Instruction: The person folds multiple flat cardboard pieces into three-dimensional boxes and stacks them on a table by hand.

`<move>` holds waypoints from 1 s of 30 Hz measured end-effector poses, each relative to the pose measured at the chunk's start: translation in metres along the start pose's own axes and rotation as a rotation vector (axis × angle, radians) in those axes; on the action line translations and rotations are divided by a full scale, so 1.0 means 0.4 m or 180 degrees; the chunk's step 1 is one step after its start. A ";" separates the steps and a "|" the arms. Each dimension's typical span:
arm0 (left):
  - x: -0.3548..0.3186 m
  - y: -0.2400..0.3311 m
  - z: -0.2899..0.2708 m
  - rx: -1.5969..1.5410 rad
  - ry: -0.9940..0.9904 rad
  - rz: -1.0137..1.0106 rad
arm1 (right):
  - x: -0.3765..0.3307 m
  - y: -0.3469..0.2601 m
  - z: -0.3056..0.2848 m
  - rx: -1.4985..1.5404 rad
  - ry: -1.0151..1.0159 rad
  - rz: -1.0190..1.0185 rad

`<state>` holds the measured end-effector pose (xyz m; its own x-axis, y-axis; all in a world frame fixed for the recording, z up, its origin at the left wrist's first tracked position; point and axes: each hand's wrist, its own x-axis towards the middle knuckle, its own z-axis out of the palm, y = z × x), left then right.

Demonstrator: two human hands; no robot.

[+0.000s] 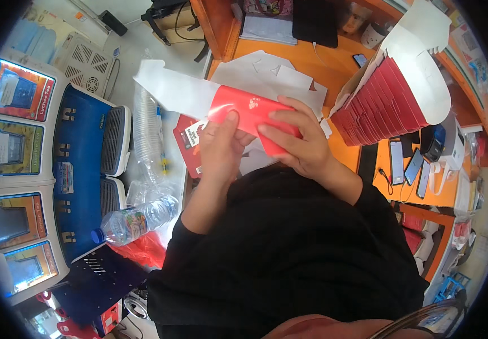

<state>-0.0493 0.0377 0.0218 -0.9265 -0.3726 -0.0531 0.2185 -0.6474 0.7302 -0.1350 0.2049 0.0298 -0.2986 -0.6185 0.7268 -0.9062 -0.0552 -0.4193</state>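
Observation:
Held in front of my black-clothed body is a red paper carton piece (249, 110), with a long white flap reaching out to its left. My left hand (220, 144) pinches its lower edge, thumb on the red face and fingers mostly behind. On the other side, my right hand (303, 138) grips the right end, fingers laid over the red face. White cut paper blanks (278, 68) lie on the orange table beyond it. To the right rises a leaning stack of nested red cartons (377, 104) with white insides. A red printed card (187, 144) lies beside my left hand.
On the left stands a drinks dispenser (86, 164) with lit panels. Near it are a clear plastic bottle (136, 222), stacked clear cups (148, 135) and a red plastic bag (142, 250). Several phones (413, 166) rest on the right of the orange table (326, 55).

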 end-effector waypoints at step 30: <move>-0.117 -0.127 -0.134 0.2467 -0.0725 -0.1162 | -0.064 0.062 0.002 0.0671 -0.1203 0.1646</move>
<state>-0.0007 0.0524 -0.0491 -0.9544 -0.0359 -0.2965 -0.2952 -0.0368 0.9547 -0.1496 0.2188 0.0006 -0.5183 -0.8361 0.1798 -0.5855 0.1936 -0.7872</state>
